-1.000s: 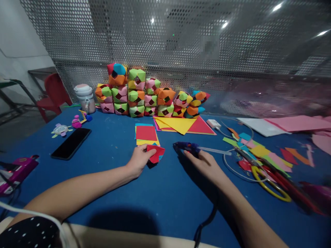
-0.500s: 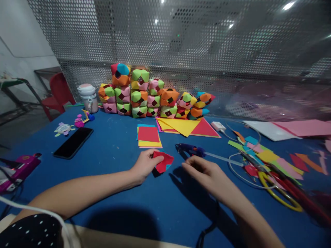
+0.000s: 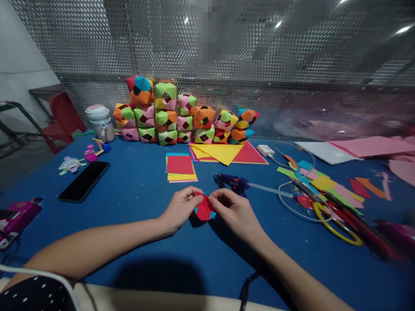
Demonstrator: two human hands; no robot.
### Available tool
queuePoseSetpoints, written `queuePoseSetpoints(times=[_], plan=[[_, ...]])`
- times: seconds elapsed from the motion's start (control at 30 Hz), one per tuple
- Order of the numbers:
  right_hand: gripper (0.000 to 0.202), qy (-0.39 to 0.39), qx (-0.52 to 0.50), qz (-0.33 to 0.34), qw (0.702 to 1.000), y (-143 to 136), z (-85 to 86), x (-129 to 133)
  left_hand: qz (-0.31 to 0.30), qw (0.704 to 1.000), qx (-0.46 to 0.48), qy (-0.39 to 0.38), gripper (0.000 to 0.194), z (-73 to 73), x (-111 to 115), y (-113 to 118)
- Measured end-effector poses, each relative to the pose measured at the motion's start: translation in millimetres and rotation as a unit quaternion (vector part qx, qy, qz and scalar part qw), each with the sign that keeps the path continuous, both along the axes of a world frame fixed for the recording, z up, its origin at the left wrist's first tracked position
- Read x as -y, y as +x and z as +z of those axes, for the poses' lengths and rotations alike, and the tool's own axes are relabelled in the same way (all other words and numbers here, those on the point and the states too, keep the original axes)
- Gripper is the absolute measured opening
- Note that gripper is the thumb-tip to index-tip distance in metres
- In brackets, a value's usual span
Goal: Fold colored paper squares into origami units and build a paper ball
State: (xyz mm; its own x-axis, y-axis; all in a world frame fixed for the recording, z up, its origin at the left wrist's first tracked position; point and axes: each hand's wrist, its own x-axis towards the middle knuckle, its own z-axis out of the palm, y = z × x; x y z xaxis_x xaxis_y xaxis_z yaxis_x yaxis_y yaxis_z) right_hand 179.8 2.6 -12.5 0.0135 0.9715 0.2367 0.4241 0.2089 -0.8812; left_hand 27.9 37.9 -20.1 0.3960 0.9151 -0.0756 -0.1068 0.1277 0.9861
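Between my two hands is a small folded paper piece (image 3: 205,208), red with blue corners. My left hand (image 3: 182,208) pinches its left side between thumb and fingers. On its right upper edge, my right hand (image 3: 234,211) is closed with thumb and fingertips. Just beyond lies a dark blue glue gun (image 3: 231,182) with a clear glue stick (image 3: 269,189) sticking out of its back. A stack of square paper sheets (image 3: 180,165), red on top, rests behind my left hand.
Colourful folded paper balls (image 3: 166,121) stand stacked along the perforated metal screen (image 3: 181,52). Yellow and red sheets (image 3: 249,153) lie before them. At left are a phone (image 3: 84,181), a turtle figure (image 3: 70,165) and a bottle (image 3: 100,123). Yellow-handled scissors (image 3: 340,231) and paper scraps (image 3: 333,185) lie right.
My right hand has moved left from beside the glue gun and now grips the red and blue paper piece. My left hand still holds it. The camera view has shifted slightly.
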Motion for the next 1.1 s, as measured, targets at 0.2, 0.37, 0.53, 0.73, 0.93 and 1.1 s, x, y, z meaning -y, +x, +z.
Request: queuePoseSetpoints(times=[0.2, 0.37, 0.53, 0.73, 0.93, 1.1], plan=[[0.020, 0.035, -0.008, 0.011, 0.999, -2.4, -1.6, 0.3, -0.002, 0.998, 0.025, -0.050, 0.012, 0.6, -1.9, -0.7], [0.013, 0.065, 0.013, 0.037, 0.997, -3.2, 3.5, 2.0, 0.000, 1.000, 0.010, -0.016, 0.010, 2.2, -2.8, -1.1], [0.009, 0.046, 0.004, 0.034, 0.998, -4.4, 3.7, 2.1, -0.009, 0.999, -0.020, 0.024, 0.011, 1.0, -2.7, -1.7], [0.008, 0.092, 0.040, 0.029, 0.994, -4.5, -0.5, 1.0, -0.026, 0.999, -0.014, 0.027, 0.011, 0.2, -1.6, -2.2], [0.010, 0.158, 0.070, 0.031, 0.984, -3.8, -0.8, 0.6, -0.050, 0.998, -0.002, 0.036, 0.018, -2.7, -2.0, -2.9], [0.008, 0.121, 0.035, 0.029, 0.992, -3.1, 1.6, 2.8, -0.047, 0.997, -0.002, 0.061, 0.017, -1.8, -2.6, -3.1]])
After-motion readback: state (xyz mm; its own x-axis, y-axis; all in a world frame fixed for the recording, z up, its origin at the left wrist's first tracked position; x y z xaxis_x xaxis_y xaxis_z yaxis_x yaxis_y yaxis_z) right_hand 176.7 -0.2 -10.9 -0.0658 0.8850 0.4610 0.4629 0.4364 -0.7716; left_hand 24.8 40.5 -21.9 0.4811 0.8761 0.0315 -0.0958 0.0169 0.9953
